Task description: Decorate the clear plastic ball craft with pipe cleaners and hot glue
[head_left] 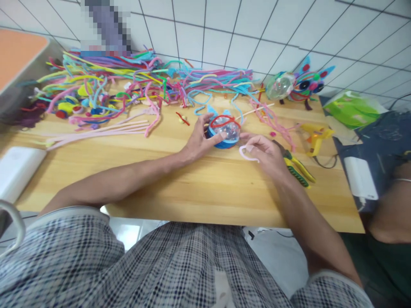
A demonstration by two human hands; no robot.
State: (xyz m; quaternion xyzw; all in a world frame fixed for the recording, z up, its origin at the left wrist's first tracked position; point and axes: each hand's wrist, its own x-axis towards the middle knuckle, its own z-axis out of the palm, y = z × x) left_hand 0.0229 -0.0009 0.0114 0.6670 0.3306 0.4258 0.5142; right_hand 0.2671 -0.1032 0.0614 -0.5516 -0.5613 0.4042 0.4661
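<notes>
My left hand (202, 139) is wrapped round the left side of a clear plastic ball (230, 131), its thumb lying across the front. Blue pipe cleaner bands the ball's lower part, red pipe cleaner loops over its top, and light-blue ear-like points stand at the back. Just right of the ball, my right hand (265, 152) pinches a short, curled pale-pink pipe cleaner (245, 155). Close beside the right wrist lie pliers with yellow and green handles (300, 171).
Piles of coloured pipe cleaners (128, 77) cover the table's back left. A decorated ball figure (308, 83) stands at the back right, near a yellow glue gun (316, 137). A white power bank (360, 177) is at the right edge. Another person's arm (393, 205) is at far right.
</notes>
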